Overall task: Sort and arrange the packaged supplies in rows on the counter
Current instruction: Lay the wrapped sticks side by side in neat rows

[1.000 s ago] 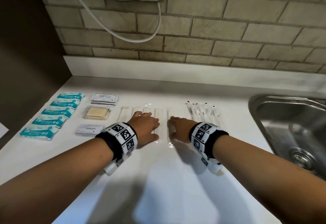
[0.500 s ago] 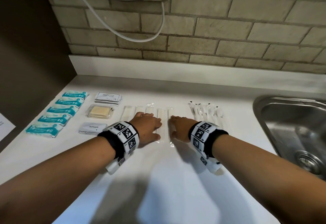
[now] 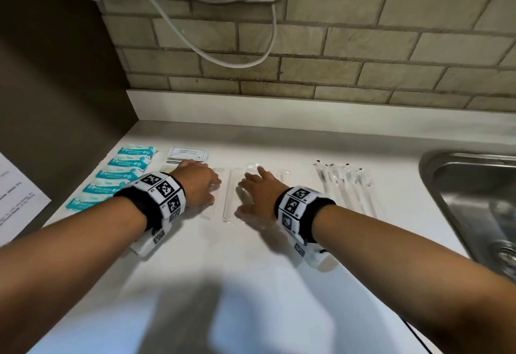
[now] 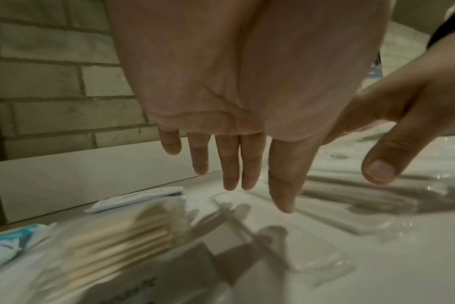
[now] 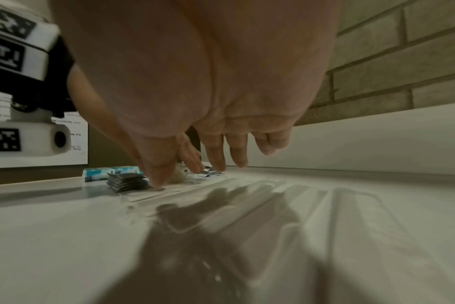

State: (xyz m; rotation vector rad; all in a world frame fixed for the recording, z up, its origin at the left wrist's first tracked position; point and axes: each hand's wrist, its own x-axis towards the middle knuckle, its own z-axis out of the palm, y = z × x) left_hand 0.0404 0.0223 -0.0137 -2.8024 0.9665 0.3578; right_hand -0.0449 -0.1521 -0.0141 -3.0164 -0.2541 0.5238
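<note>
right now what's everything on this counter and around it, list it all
teal wipe packets: five, teal and white, one column at far left of the counter
shampoo sachets: small stack, white, behind the left hand
cotton swab pack: one, clear, under the left wrist
clear long sleeves: several, transparent, side by side at centre
black-tipped sleeves: a group, clear, right of centre
sink: one, steel, far right
printed sheet: one, white, far left
left hand: flat, on the sleeves
right hand: flat, on the sleeves

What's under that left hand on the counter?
The left hand lies flat over clear plastic sleeves whose near ends stick out. It also covers most of the cotton swab pack; the rest underneath is hidden.
</note>
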